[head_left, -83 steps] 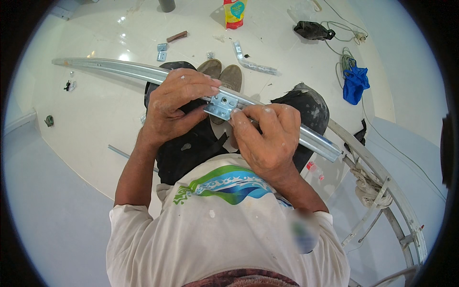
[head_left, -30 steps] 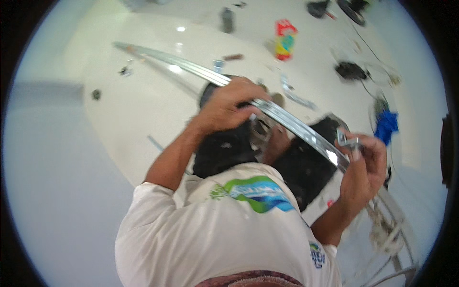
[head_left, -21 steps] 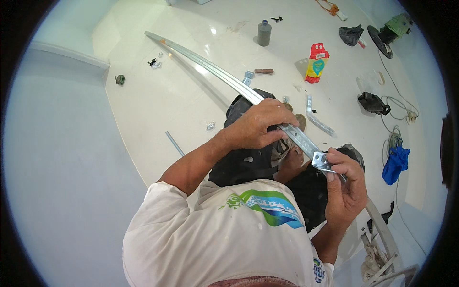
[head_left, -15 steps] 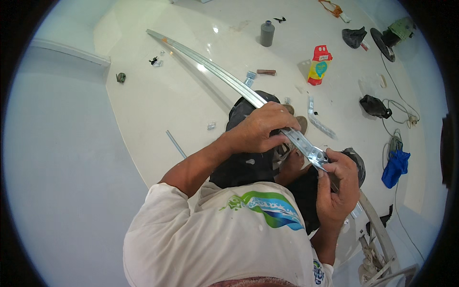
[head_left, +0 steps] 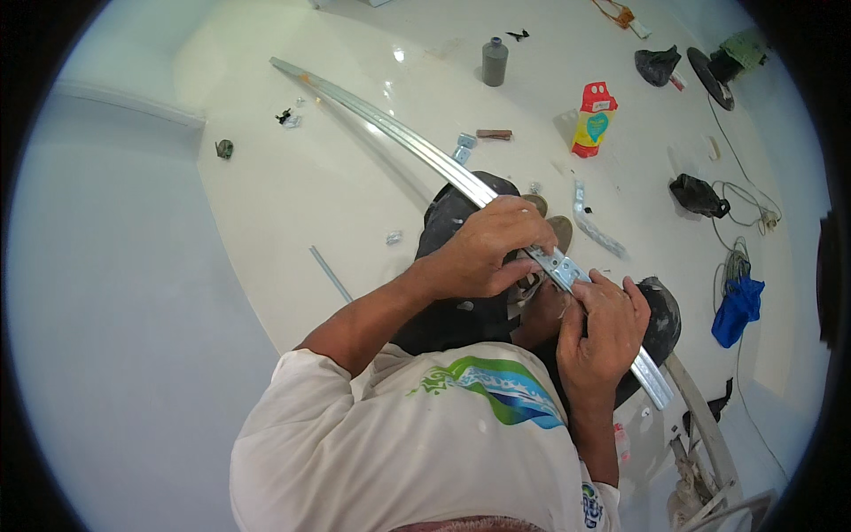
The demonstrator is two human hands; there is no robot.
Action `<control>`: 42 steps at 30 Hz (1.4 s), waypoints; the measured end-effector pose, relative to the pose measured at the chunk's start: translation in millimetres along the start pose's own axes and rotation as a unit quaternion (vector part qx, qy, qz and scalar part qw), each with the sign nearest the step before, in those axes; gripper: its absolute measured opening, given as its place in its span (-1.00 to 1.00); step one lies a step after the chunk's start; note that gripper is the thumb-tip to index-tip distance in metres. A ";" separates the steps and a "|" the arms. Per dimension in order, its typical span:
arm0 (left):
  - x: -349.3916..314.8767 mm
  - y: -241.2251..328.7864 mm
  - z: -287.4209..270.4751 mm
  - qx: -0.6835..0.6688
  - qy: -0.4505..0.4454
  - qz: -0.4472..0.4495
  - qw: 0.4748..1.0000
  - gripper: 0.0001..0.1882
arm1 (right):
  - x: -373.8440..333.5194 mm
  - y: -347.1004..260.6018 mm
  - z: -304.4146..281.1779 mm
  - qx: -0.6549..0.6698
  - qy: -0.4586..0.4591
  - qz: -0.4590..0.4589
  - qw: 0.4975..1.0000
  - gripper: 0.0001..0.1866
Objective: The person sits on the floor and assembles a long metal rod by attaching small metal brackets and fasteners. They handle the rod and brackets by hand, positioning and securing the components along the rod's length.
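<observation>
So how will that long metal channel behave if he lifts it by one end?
The metal channel looks thin and long, so it probably flexes and sags. It seems light, since the left hand and right hand hold it easily. Its far end likely drags on the floor.

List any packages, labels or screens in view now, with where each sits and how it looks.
Carded retail package: on the white floor past the long metal channel, upper right of centre; upright, red top, yellow body with a teal heart shape.
Grey bottle: on the floor farther back; whether it has a label cannot be told.
No screens or signs.
</observation>
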State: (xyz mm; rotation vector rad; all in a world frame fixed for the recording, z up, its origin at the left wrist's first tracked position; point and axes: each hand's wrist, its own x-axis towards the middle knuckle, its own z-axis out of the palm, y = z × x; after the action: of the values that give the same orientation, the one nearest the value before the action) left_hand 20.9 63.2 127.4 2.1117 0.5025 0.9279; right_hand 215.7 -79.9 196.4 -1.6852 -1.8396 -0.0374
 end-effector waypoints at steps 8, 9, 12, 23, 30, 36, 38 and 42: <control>4.7 4.8 -5.5 0.015 -0.028 -0.012 0.999 -0.34 | -3.6 -1.4 1.4 -0.005 -0.016 -0.027 0.999 -0.77; 7.0 3.8 -8.9 0.038 -0.041 0.006 0.998 -0.33 | -4.9 -0.8 3.6 -0.003 -0.018 -0.032 0.999 -0.77; 20.8 -1.0 -14.5 0.077 -0.106 0.042 0.990 -0.30 | -5.3 1.8 8.0 -0.006 -0.011 -0.050 0.999 -0.76; 58.0 -4.6 -23.7 0.050 -0.306 -0.075 0.948 -0.61 | -4.7 3.4 4.5 -0.006 0.016 -0.039 0.999 -0.78; 47.4 -11.6 -25.4 0.023 -0.275 -0.061 0.959 -0.63 | -3.2 -4.1 10.2 -0.042 0.009 -0.055 0.998 -0.80; 46.5 -15.9 -25.0 -0.001 -0.269 -0.049 0.962 -0.63 | -3.9 -6.7 14.3 -0.040 0.012 -0.049 0.998 -0.80; 46.3 -18.9 -26.0 -0.002 -0.274 -0.051 0.960 -0.63 | -5.1 -6.3 15.9 -0.044 0.012 -0.045 0.998 -0.79; 45.2 -16.3 -26.9 -0.018 -0.266 -0.062 0.962 -0.63 | -6.4 -5.8 19.5 -0.050 0.024 -0.050 0.997 -0.79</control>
State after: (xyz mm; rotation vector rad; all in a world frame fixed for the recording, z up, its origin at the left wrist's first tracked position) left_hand 29.7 113.9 147.2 2.1537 0.3269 0.2700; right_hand 202.0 -78.3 180.1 -1.6431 -1.9124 -0.2129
